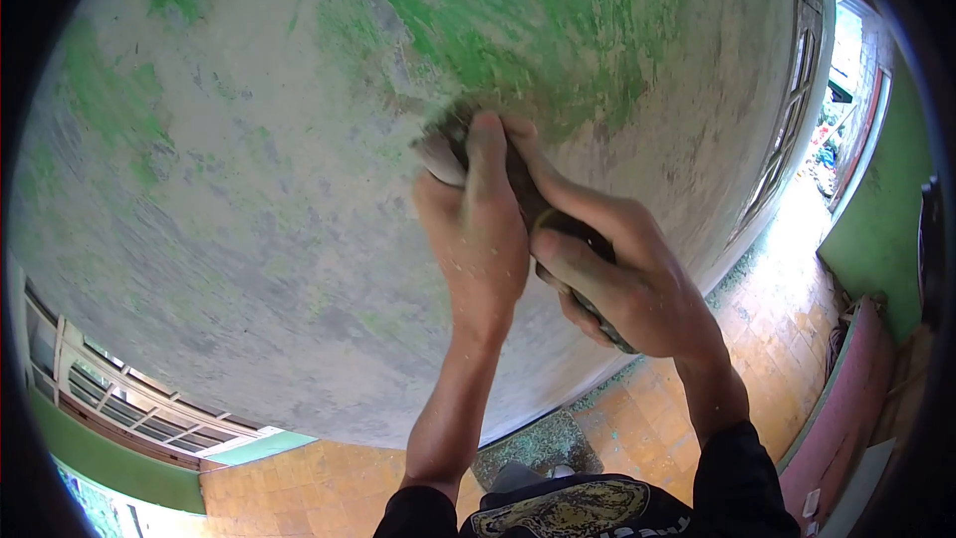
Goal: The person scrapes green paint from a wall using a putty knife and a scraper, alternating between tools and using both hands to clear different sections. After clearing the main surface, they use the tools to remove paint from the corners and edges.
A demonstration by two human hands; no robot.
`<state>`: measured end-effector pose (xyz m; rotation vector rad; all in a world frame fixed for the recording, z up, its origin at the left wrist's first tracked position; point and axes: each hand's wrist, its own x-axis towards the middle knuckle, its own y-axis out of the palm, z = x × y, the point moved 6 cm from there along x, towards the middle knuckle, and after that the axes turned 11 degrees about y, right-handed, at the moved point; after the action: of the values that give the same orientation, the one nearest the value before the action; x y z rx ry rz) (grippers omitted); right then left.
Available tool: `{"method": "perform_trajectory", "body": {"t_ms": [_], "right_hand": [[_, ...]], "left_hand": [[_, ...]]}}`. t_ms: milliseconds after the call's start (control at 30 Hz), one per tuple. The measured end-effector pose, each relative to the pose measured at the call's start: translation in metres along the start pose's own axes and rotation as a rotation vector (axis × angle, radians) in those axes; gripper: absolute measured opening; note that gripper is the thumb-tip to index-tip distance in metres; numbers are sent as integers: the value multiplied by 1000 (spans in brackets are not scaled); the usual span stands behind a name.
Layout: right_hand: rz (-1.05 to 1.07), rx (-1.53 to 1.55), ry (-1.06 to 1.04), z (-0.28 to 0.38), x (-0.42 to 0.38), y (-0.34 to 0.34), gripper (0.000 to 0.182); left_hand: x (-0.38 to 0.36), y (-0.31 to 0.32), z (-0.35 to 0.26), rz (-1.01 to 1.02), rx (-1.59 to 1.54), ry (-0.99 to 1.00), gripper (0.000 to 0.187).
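Observation:
A dark scraper [525, 184], its head blurred, lies slantwise against the wall [289, 179], where patches of green paint stand among bare grey-white plaster. My left hand [478, 224] is closed around the head end, thumb pressed along it. Lower down and to the right, my right hand [627, 274] wraps the handle, with a finger stretched toward the head. The working edge is partly hidden by my left hand and smeared by motion. Small pale flecks dot my hands and forearms.
Green-and-white flakes cover a dark mat [553, 443] by my feet on the orange tiled floor [657, 418]. Windows with bars [139, 399] show at lower left. On the right are a bright doorway [812, 204], a green wall [881, 209] and a pink curved panel [841, 408].

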<state>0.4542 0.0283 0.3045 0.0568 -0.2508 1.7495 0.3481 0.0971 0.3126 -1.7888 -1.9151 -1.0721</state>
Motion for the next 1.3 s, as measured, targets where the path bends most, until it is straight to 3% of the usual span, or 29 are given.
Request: {"method": "perform_trajectory", "body": {"t_ms": [400, 500, 700, 800, 1300], "right_hand": [[-1, 28, 15, 6, 1, 0, 55], [15, 30, 5, -2, 0, 2, 54], [14, 58, 24, -6, -1, 2, 55], [21, 65, 21, 0, -1, 2, 56], [31, 89, 50, -4, 1, 0, 54]], "left_hand": [[7, 4, -11, 38, -62, -5, 22], [-2, -1, -1, -17, 48, 46, 28], [-3, 0, 0, 20, -14, -41, 29], [1, -1, 2, 46, -31, 32, 25], [-1, 0, -3, 4, 42, -6, 29]]}}
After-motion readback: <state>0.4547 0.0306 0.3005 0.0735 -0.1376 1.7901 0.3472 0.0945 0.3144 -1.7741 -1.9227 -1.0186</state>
